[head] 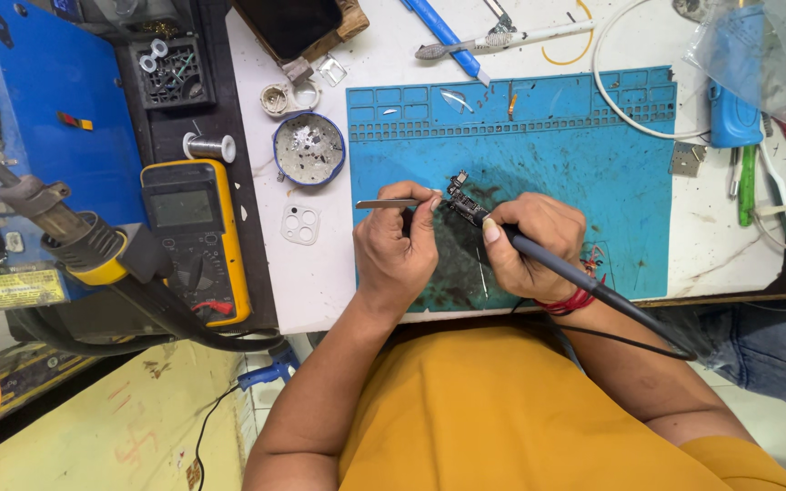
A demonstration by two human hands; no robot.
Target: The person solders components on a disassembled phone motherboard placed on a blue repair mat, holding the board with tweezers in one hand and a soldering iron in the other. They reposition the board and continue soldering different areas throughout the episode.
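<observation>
Right hand grip was clamped on a black soldering iron, pen-style, tip down on a small circuit board. Left hand grip was pinched shut on metal tweezers, just left of that board, tips at its edge. Board lay on a blue work mat between both grips. Yellow multimeter sat well left on the tabletop, round solder tin up-left.

Two hands, perhaps one tweezers.
</observation>
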